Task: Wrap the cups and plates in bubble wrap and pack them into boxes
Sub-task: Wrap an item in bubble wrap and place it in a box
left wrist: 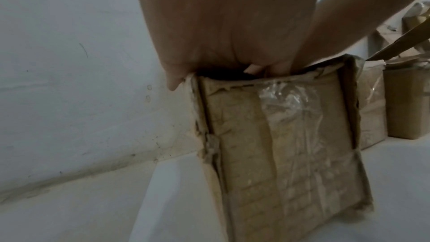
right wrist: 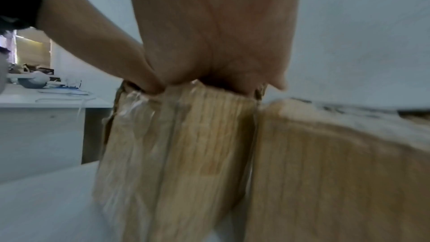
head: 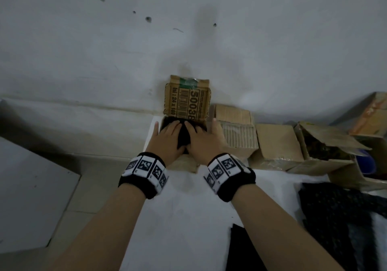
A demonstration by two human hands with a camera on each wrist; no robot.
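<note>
Two hands reach side by side into one small, worn brown cardboard box (head: 184,162) that stands on a white desk (head: 178,218), pushed up against a pale wall. The left hand (head: 169,136) and the right hand (head: 202,138) lie palm down over the box's mouth. Their fingers point away from the person and rest on a dark bundle (head: 184,138) inside, while each thumb sticks out over a side rim. The fingers look mostly straight and spread, pressing rather than gripping. Their tips dip into shadow, so a light curl cannot be ruled out.

The bundle sits directly under and between both hands, sunk below the rim. What it holds, and whether it is wrapped in bubble wrap, cannot be told; it shows only as a dark mass. Both hands are equally near it. Its long axis appears to run away from the person, along the fingers.

Beyond the fingertips the box's printed rear flap (head: 187,97) stands upright against the wall, with a barcode and large digits on it. To the right of the right hand a row of further cardboard boxes (head: 274,143) lines the wall, the nearest one touching the first box. Dark patterned cloth (head: 339,214) lies on the desk nearer the person, to the right of the right forearm.

This looks like seating the item down, straight into the box.
</note>
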